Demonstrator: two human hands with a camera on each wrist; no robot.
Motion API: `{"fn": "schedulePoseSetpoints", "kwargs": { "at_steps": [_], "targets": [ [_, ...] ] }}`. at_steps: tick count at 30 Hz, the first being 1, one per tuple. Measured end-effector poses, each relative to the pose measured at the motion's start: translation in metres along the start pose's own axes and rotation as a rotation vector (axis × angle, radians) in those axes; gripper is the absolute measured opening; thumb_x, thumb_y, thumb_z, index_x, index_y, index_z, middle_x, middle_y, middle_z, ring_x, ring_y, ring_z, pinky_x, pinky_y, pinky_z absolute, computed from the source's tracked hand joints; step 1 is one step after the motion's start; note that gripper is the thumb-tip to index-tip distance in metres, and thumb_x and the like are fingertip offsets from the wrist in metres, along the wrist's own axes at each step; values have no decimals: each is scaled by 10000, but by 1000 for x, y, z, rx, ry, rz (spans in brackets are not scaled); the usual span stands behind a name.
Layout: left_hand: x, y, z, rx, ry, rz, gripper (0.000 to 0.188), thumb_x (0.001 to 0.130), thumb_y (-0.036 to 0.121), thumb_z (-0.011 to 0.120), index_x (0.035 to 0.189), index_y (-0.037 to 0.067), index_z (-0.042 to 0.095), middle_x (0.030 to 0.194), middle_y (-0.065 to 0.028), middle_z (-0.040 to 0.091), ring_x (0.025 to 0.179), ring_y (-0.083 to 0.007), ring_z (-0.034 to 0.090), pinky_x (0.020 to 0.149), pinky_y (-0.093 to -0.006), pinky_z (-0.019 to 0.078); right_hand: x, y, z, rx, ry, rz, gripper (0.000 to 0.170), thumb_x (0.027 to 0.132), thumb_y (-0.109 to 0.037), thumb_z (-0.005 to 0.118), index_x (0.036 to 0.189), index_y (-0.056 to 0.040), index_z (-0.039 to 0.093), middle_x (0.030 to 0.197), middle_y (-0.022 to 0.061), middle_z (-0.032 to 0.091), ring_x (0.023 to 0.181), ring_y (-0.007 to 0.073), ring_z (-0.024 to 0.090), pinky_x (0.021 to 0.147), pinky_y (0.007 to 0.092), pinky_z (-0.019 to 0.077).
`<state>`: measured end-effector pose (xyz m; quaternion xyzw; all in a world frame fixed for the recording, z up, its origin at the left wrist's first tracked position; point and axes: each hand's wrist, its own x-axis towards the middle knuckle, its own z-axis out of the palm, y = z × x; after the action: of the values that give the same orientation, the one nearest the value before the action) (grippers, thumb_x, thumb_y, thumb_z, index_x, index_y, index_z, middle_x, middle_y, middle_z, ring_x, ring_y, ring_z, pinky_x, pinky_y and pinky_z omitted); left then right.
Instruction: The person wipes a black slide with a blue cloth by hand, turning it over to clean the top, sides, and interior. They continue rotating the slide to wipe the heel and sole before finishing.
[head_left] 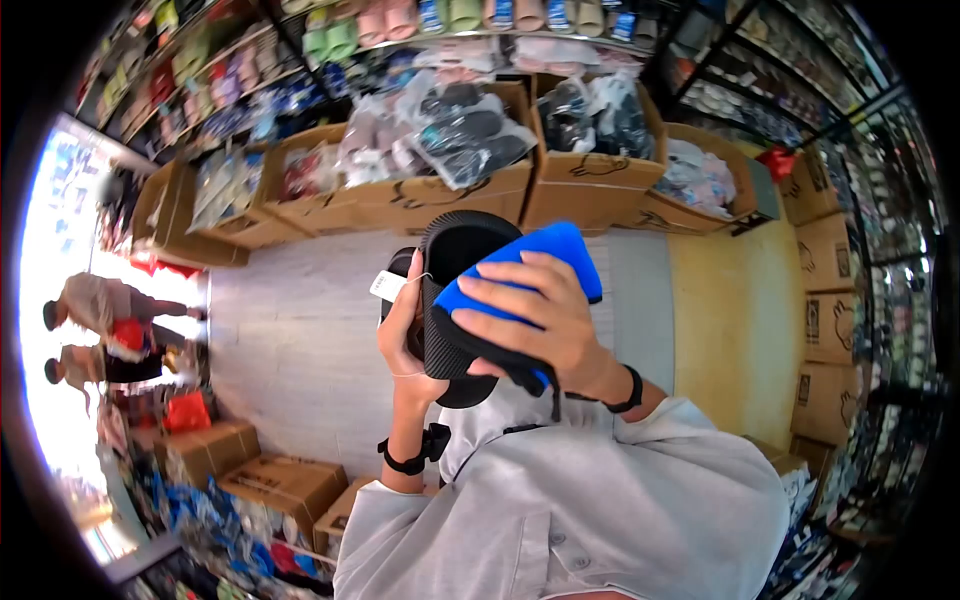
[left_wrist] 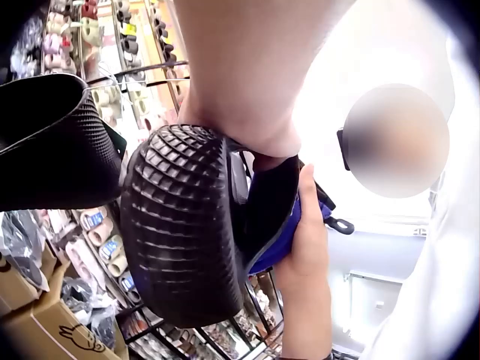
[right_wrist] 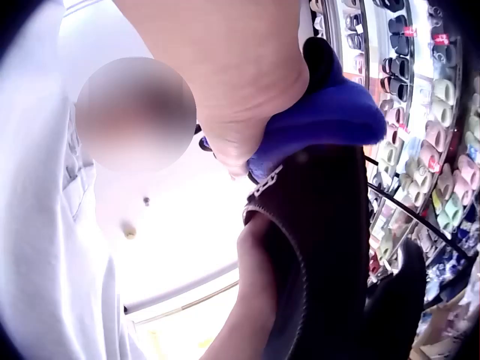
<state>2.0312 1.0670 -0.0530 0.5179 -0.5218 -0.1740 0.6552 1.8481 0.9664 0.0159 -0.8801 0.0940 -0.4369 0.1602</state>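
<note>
My left hand (head_left: pixel 402 335) grips a pair of black slippers, thumb up beside the near slipper (head_left: pixel 465 232) with its ribbed side. Part of the second slipper (head_left: pixel 465 393) shows beneath it; in the left wrist view the other slipper (left_wrist: pixel 52 142) stands out at the left. A white tag (head_left: pixel 387 287) hangs by a thin string near the left thumb. My right hand (head_left: pixel 545 315) holds a folded blue cloth pad (head_left: pixel 570 250) with black edging, fingers across its top and thumb beneath. The pad lies against the near slipper's opening, covering part of it. A black strap loop (left_wrist: pixel 341 225) dangles from the pad.
Open cardboard boxes (head_left: pixel 590 190) with bagged footwear stand in a row ahead. Shelves (head_left: pixel 480 35) of slippers rise behind them, and stacked cartons (head_left: pixel 828 325) line the right. Two people (head_left: pixel 110 310) are near the bright doorway at left. More boxes (head_left: pixel 285 485) sit at lower left.
</note>
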Motion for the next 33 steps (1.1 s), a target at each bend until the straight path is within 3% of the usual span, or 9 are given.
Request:
{"fn": "schedulePoseSetpoints", "kwargs": {
  "at_steps": [7,13,19,22,25,27,29,30,33],
  "targets": [
    [92,-53,86,-252,-225,-300,721,973,152,778,1607,-56,504,1693,-216,491,1429,-245,590,1159,-362,474,-16,52,-22,-135,-119,-87,381,1013,-347,748,1353,-175,747,1392,35,737,1343,216,667,1134,413,500],
    [160,-53,178,-286,-540,-392,818,918,145,812,1634,-58,472,1544,-190,633,1378,-222,627,1188,-367,443,-29,138,-108,-412,150,345,467,914,-423,843,1314,-191,778,1379,51,749,1303,262,683,1119,472,485],
    [182,-74,292,-395,-535,-134,868,909,201,799,1654,-56,436,1629,-230,547,1446,-274,578,1212,-381,426,-65,181,-149,-444,130,190,402,969,-420,786,1304,-199,770,1386,41,753,1278,221,691,1119,423,484],
    [185,-66,336,-361,-458,-348,925,892,271,843,1649,-65,432,1669,-250,508,1419,-297,607,1182,-401,465,-73,210,-193,-374,108,172,382,986,-417,772,1297,-193,772,1386,40,752,1282,212,695,1125,418,487],
    [188,-62,369,-319,-573,-88,861,977,179,749,1689,-78,339,1715,-208,444,1532,-266,486,1276,-399,363,-80,241,-248,-331,158,298,450,896,-370,851,1294,-169,785,1367,54,753,1277,263,699,1122,455,494],
    [188,-54,389,-227,-593,-226,940,933,206,802,1685,-99,327,1706,-215,454,1526,-260,490,1269,-397,360,-88,262,-270,-355,235,377,496,852,-349,878,1298,-151,785,1369,65,748,1272,292,697,1109,486,503],
    [190,-51,407,-224,-618,-359,930,944,226,797,1674,-115,333,1705,-219,455,1528,-259,484,1266,-400,360,-98,274,-285,-371,163,340,494,877,-366,865,1315,-154,777,1395,67,733,1278,289,691,1105,496,513],
    [195,-49,418,-216,-629,-142,916,957,269,784,1667,-115,350,1708,-224,448,1531,-268,481,1266,-409,368,-102,274,-289,-363,149,289,483,896,-381,853,1319,-162,774,1397,64,733,1283,281,690,1107,488,515],
    [199,-51,447,-304,-585,-171,918,972,307,772,1664,-122,349,1720,-235,429,1537,-279,476,1268,-417,371,-116,276,-300,-295,109,133,454,935,-430,826,1312,-186,768,1398,53,738,1300,257,695,1106,453,525]
  ]
}}
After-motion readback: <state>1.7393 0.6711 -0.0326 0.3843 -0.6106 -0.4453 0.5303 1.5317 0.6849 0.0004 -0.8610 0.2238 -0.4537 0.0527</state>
